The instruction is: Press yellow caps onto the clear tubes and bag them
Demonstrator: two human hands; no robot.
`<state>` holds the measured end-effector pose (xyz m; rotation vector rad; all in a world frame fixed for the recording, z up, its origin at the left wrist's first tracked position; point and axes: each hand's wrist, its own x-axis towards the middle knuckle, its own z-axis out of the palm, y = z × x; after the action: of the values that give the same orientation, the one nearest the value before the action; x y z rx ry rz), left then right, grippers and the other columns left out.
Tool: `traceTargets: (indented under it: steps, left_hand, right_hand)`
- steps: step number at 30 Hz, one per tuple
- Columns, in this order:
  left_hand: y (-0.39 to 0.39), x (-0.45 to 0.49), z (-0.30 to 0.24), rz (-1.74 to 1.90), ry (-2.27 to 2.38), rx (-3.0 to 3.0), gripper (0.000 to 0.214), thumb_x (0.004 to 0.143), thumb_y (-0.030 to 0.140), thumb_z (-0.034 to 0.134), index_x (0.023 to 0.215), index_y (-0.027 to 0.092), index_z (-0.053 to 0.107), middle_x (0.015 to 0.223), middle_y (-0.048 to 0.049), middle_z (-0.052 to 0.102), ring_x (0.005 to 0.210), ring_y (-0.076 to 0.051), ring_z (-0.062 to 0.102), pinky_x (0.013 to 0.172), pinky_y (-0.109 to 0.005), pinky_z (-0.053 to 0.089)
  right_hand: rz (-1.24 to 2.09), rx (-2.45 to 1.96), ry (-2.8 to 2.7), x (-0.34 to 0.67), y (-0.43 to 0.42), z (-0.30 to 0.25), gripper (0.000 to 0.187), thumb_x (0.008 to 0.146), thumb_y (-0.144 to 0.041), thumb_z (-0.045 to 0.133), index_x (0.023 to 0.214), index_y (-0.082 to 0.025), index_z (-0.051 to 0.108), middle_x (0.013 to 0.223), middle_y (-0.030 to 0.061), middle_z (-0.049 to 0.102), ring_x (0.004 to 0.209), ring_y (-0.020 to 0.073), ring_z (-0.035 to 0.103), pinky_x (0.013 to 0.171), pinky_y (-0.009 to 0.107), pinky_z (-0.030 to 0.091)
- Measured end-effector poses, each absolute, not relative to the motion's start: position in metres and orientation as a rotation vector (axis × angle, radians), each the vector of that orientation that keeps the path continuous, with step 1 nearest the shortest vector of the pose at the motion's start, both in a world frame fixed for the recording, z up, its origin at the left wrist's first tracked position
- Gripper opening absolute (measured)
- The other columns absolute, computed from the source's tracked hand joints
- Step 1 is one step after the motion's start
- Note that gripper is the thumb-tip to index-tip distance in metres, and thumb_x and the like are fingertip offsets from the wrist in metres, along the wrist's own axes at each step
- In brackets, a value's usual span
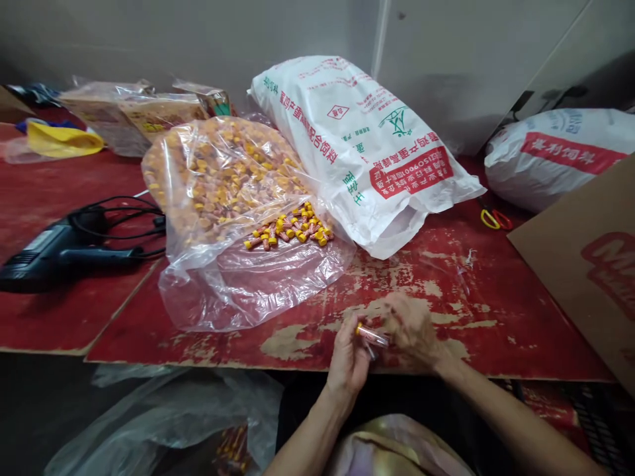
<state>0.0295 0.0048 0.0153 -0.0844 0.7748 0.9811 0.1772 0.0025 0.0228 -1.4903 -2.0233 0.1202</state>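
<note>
Near the table's front edge, my left hand (348,357) is closed around a small clear tube (374,336) with a yellow cap and reddish contents. A second clear piece shows just below it, too small to make out. Close by on the right is my right hand (409,328), smeared by motion, its fingers by the tube's far end; whether it grips anything is hidden by the blur. Ahead and to the left lies a large clear plastic bag (213,291) full of yellow-capped tubes, with a loose pile of tubes (297,228) at its mouth.
A white printed sack (357,132) lies behind the bag. At left is a dark heat gun (64,248) with a coiled cord. Scissors (493,218), another white sack (560,155) and a cardboard box (590,264) are at right. Below the table hangs a plastic bag (173,416).
</note>
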Motion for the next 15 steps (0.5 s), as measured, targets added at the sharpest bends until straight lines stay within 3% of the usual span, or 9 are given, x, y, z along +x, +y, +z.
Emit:
traceTargets:
  steps: [6, 10, 15]
  left_hand:
    - [0.002, 0.022, 0.022, 0.886, 0.728, -0.101, 0.024, 0.074, 0.034, 0.071, 0.077, 0.014, 0.060, 0.073, -0.0026, 0.062, 0.055, -0.013, 0.060, 0.051, -0.025, 0.049]
    - [-0.002, 0.019, 0.018, 0.825, 0.683, -0.060, 0.024, 0.077, 0.035, 0.068, 0.081, 0.013, 0.061, 0.075, -0.0034, 0.061, 0.052, -0.012, 0.058, 0.045, -0.023, 0.047]
    - [0.002, 0.015, 0.012, 0.824, 0.649, -0.009, 0.019, 0.075, 0.029, 0.068, 0.082, 0.013, 0.062, 0.079, -0.0046, 0.062, 0.056, -0.012, 0.060, 0.047, -0.022, 0.049]
  right_hand:
    - [-0.097, -2.302, -1.891, 0.218, 0.103, 0.011, 0.028, 0.091, -0.035, 0.042, 0.101, -0.014, 0.057, 0.106, 0.0158, 0.058, 0.097, 0.0283, 0.050, 0.082, 0.038, 0.037]
    - [-0.027, -2.254, -1.996, 0.217, 0.119, 0.006, 0.025, 0.092, -0.030, 0.041, 0.103, -0.013, 0.056, 0.107, 0.0160, 0.059, 0.097, 0.0250, 0.051, 0.079, 0.032, 0.035]
    - [0.330, -2.135, -2.081, 0.230, 0.076, 0.030, 0.024, 0.093, -0.033, 0.038, 0.099, -0.018, 0.056, 0.085, 0.0038, 0.064, 0.072, 0.0154, 0.055, 0.063, 0.024, 0.033]
